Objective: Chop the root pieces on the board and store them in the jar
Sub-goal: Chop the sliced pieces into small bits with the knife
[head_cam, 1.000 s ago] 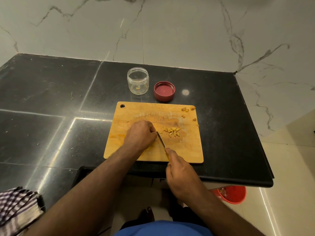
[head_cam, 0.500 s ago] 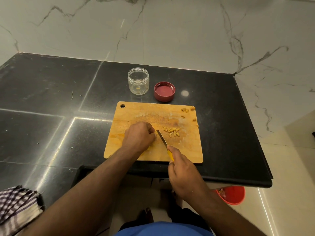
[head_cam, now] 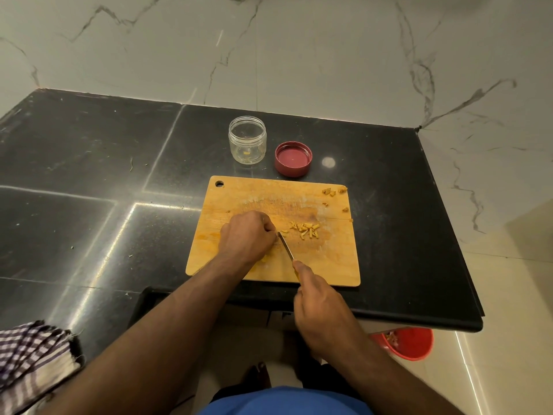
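Right hand: the right hand (head_cam: 321,307) grips the yellow handle of the knife (head_cam: 286,246), fingers curled round it, forefinger stretched toward the blade.
Knife: the blade slants up and left from that grip, its tip right beside the knuckles of the left hand.
Left hand: the left hand (head_cam: 247,236) rests on the cutting board (head_cam: 329,259) with fingers curled under; whatever it pins down is hidden.
Root pieces: a small heap of chopped root pieces (head_cam: 305,229) lies just right of the blade tip; a few stray bits (head_cam: 330,191) sit at the board's far right corner.
Jar: the clear jar (head_cam: 247,140) stands open beyond the board, well past both hands, with a yellow scrap inside.
Lid: the red lid (head_cam: 293,159) lies upturned just right of the jar.
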Tool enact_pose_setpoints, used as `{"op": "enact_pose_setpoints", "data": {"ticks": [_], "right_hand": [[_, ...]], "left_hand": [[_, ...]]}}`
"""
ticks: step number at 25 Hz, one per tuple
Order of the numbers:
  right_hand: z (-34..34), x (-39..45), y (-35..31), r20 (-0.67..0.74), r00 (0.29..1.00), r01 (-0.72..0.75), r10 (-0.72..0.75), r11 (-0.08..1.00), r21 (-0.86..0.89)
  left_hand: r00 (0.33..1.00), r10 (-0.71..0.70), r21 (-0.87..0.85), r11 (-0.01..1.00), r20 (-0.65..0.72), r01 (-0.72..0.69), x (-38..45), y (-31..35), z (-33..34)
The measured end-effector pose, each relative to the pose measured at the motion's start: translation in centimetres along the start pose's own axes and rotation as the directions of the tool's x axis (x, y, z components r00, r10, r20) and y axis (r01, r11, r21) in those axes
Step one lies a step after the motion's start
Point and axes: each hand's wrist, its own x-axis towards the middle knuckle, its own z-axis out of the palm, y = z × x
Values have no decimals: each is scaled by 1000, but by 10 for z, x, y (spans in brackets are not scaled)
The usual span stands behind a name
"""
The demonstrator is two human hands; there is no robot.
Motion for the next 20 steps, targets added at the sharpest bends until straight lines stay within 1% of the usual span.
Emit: {"op": "enact_pose_setpoints", "data": {"ticks": [2,4,7,9,13,20], "right_hand": [[-4,-8,2,-8,1000,-3,3,1000,-7],[-7,-10,5,-56,998,30,-31,999,-25],[-8,-7,5,-91,995,33,-30,999,35],[-7,-4,4,-82,997,19,-13,997,72],[-4,5,0,-46,999,10,-6,997,75],[1,19,-5,-19,999,28,-28,1000,2]], "left_hand": [[1000,-1,-12,1000,-1,1,0,-1,0],[1000,1,-21,1000,7,-1,-1,-1,0],[1000,3,-21,1000,11,-3,-2,-3,-1],[1000,1,8,1000,-8,-1,-2,-3,-1],[999,-3,31,1000,-37,4,-4,-4,0],[999,-3,50,999,-44,6,-3,-2,-2]]}}
